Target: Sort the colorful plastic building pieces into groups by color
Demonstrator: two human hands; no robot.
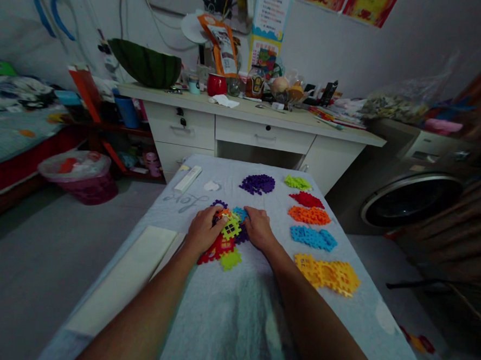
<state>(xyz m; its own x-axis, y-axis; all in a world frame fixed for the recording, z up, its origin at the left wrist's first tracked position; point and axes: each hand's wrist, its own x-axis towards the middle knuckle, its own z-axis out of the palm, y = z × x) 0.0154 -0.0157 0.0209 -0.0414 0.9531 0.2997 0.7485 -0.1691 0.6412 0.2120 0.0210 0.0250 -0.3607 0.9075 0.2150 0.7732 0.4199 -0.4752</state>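
Note:
In the middle of the cloth-covered table lies a mixed heap of interlocking plastic pieces with notched edges, among them a yellow-green window piece (231, 227), a red piece (220, 248) and another yellow-green piece (230, 260). My left hand (203, 231) is closed on the heap's left side, its thumb by the window piece and orange pieces. On the opposite side, my right hand (261, 228) has its fingers curled against a light blue piece (240, 213) and dark purple ones. Some fingertips and the undersides of the pieces are hidden.
Sorted piles line the table's right side: yellow-green (297, 182), red (308, 199), orange (309, 215), blue (313, 237) and yellow (326, 274). A purple pile (258, 184) lies farther back. A long white box (126, 276) and a small white bar (188, 179) lie left.

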